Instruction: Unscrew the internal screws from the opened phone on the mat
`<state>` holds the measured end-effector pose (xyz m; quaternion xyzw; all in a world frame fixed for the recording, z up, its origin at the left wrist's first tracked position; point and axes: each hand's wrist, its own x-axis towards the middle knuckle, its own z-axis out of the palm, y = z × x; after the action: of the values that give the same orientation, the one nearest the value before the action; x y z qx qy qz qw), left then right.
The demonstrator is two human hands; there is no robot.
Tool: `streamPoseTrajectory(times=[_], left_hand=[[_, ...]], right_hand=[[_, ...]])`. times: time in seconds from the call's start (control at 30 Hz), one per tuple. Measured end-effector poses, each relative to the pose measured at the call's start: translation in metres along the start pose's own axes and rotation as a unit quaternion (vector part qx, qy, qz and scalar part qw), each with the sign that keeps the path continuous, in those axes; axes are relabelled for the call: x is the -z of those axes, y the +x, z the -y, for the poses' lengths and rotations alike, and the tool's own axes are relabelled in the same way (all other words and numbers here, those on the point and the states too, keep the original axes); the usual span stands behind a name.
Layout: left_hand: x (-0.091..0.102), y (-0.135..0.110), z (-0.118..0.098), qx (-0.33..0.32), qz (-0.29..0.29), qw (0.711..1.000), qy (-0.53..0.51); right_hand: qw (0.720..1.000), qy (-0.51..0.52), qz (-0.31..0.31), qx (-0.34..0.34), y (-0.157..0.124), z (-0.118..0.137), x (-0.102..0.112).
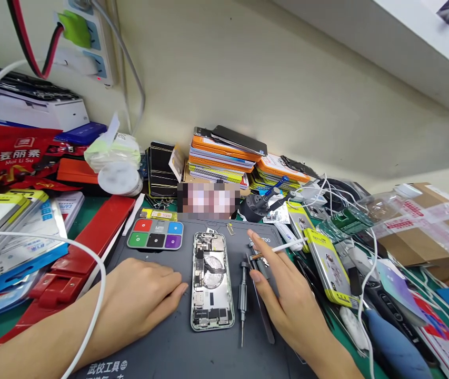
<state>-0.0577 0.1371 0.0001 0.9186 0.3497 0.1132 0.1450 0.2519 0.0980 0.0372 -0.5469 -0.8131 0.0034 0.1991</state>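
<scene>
An opened smartphone lies on the dark grey mat, its inner boards and a round coil showing. My left hand rests beside the phone's left edge, fingers curled in with nothing visible in them. Right of the phone, my right hand is open, thumb and index finger apart, over the tools. Dark tweezers lie by its thumb; whether it touches them I cannot tell. A grey screwdriver lies between phone and tweezers. A thin white stick with a brown end passes by the index finger.
A colour-blocked tray sits behind my left hand. Stacked phone boxes stand against the wall. A red tool lies left; yellow packets, a plastic bottle and a carton crowd the right. A white cable crosses before my left forearm.
</scene>
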Motion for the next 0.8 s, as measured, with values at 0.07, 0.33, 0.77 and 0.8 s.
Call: streamPoseTrajectory(times=[0.07, 0.33, 0.77, 0.8], left_hand=[[0.0002, 0.0000, -0.0002, 0.002, -0.001, 1.000, -0.001], [0.0008, -0.0002, 0.0007, 0.005, 0.008, 1.000, -0.006], [0.0007, 0.0005, -0.0005, 0.001, -0.011, 1.000, -0.005], [0.0002, 0.0004, -0.0002, 0.001, -0.013, 1.000, -0.003]], right_hand=[[1.000, 0.000, -0.001, 0.002, -0.0006, 0.0000, 0.0005], [1.000, 0.000, -0.001, 0.003, -0.0012, 0.0001, 0.0009], [0.998, 0.031, -0.045, 0.024, -0.0025, -0.0033, 0.0023], [0.998, 0.038, -0.051, 0.026, -0.0027, -0.0037, 0.0023]])
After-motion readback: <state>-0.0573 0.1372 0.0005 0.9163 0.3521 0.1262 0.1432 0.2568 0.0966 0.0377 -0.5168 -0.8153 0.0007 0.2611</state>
